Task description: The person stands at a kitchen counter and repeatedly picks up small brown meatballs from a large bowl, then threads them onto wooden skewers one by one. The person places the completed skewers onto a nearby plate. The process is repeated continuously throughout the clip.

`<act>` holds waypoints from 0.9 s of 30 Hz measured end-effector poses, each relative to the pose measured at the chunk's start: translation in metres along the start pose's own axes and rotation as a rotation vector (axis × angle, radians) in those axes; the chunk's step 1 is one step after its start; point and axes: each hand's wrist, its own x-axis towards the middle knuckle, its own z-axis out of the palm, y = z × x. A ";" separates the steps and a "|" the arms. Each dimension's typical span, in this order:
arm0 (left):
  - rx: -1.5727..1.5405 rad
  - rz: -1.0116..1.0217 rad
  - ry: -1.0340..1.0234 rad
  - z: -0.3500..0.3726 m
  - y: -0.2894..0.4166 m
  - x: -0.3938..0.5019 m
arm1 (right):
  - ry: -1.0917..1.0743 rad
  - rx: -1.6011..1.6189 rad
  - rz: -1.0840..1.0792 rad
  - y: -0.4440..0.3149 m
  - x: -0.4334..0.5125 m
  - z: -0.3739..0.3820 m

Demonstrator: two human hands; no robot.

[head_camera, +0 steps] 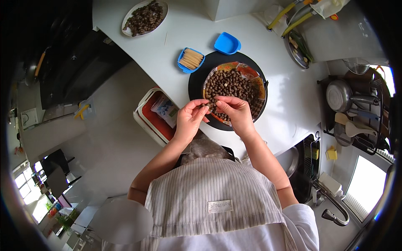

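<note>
Both hands meet over the near left rim of a patterned bowl (259,86) full of small round brown balls (232,83). My left hand (190,119) pinches one end of a short row of brown balls (209,106), and my right hand (237,114) pinches the other end; a thin stick inside the row cannot be made out. The bowl rests on a round black mat (196,83). Left of it a blue container (187,71) holds wooden toothpicks (190,59). A second blue container or lid (227,43) lies behind the bowl.
An oval white plate (165,11) bears a heap of brown pieces at the back left. One thin stick (166,38) lies near it. A red-lined bin (152,116) with a plastic packet stands below the counter's left edge. The sink faucet (337,205) and dish rack (381,116) are at right.
</note>
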 end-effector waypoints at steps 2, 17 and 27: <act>0.018 -0.035 -0.001 0.001 -0.002 0.001 | 0.009 0.006 0.018 0.000 -0.002 -0.002; 0.090 -0.162 -0.100 0.002 -0.013 -0.022 | 0.027 0.061 -0.015 0.029 -0.039 -0.006; -0.182 -0.198 -0.076 -0.003 -0.007 -0.014 | 0.206 -1.311 -0.463 0.009 0.004 -0.071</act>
